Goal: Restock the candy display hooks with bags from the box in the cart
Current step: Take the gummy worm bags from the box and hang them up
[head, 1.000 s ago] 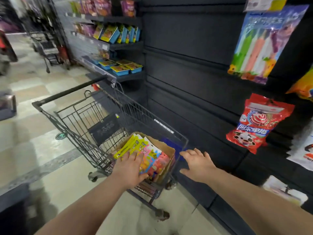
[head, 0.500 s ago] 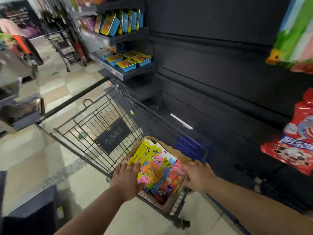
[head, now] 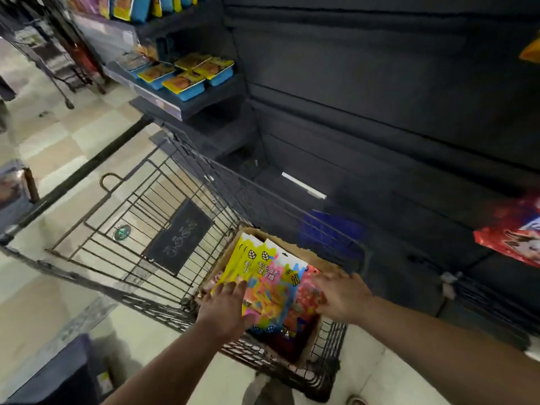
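A brown cardboard box [head: 317, 331] sits in the near end of a wire shopping cart [head: 152, 217]. It holds several bright candy bags [head: 263, 273], yellow, pink and blue, with red ones on the right. My left hand [head: 225, 308] lies on the left side of the bags with straight fingers. My right hand [head: 342, 296] reaches onto the red bags at the right, fingers blurred. A red candy bag [head: 514, 238] hangs on the dark display wall at the far right.
The dark slatted display wall [head: 380, 97] fills the right and top. A shelf with blue trays of snacks [head: 187, 74] stands behind the cart. The tiled aisle floor [head: 58, 135] lies to the left, with another cart far back.
My view has dropped toward the cart. My right hand moved from beside the cart onto the bags in the box. My left hand stayed on the bags.
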Motion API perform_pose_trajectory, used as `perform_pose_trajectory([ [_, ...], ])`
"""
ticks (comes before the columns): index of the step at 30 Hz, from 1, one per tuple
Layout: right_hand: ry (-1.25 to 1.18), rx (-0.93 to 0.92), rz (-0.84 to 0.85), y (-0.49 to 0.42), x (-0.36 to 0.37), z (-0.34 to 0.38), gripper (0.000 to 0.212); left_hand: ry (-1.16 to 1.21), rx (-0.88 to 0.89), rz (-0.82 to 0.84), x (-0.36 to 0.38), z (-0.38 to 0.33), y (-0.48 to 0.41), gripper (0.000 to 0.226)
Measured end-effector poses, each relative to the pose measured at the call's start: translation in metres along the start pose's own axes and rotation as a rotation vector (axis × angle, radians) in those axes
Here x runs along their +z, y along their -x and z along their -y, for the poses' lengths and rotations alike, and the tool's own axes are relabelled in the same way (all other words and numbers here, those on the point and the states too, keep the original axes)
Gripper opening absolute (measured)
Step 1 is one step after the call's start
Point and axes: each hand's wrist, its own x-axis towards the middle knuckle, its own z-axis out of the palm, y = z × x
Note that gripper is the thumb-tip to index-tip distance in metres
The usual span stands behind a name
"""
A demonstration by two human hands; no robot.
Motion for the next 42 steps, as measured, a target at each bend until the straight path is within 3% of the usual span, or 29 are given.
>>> perform_pose_trajectory([
  [8, -0.07, 0.213, 0.089, -0.051, 0.017, 0.024, 0.076, 0.015, 0.168, 0.093, -0.004, 0.047, -0.082, 0.081],
  [17, -0.311, 0.399, 0.206, -0.128, 0.063, 0.055, 0.057, 0.02, 0.196, 0.215, 0.019, 0.096, -0.17, 0.081],
  [23, -0.41, 0.458, 0.296, -0.16, 0.098, 0.061, 0.069, 0.073, 0.19, 0.283, 0.045, 0.106, -0.203, 0.075],
  [29, -0.53, 0.542, 0.343, -0.189, 0.124, 0.06, 0.07, 0.208, 0.131, 0.279, 0.069, 0.104, -0.228, 0.077],
  [36, -0.76, 0.645, 0.267, -0.213, 0.15, 0.055, 0.073, 0.382, 0.064, 0.278, 0.089, 0.098, -0.249, 0.083],
  [42, -1.04, 0.791, 0.164, -0.23, 0.177, 0.051, 0.066, 0.665, -0.149, 0.247, 0.1, 0.096, -0.263, 0.054],
])
